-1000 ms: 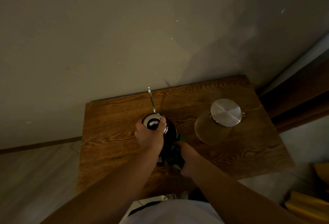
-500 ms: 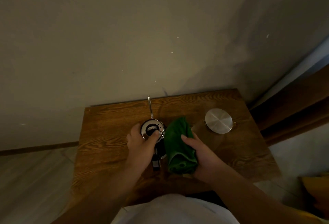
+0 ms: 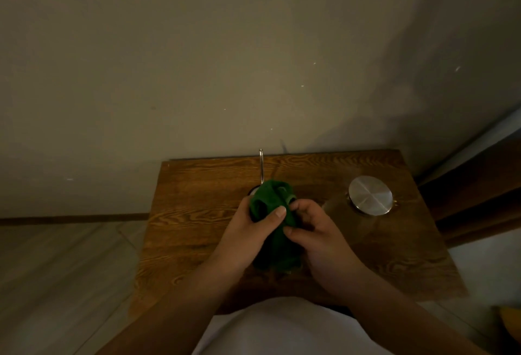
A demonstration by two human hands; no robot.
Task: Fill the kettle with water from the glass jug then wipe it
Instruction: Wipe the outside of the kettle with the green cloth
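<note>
Your left hand (image 3: pixel 248 230) and right hand (image 3: pixel 315 237) both pinch the green cloth (image 3: pixel 272 208), draped over the kettle (image 3: pixel 261 166) near the tabletop's (image 3: pixel 197 199) back edge; jug (image 3: pixel 370 195) at back-right corner.

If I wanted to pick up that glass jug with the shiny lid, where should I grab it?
Probably around the glass jug's clear body just below the metal lid, coming from its open right side. The lid looks flat and knobless, and no handle is visible in this dim view.

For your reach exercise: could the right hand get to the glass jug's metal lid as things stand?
Probably yes: bare wooden table separates the right hand from the lid, though that hand is pinching the green cloth.
</note>
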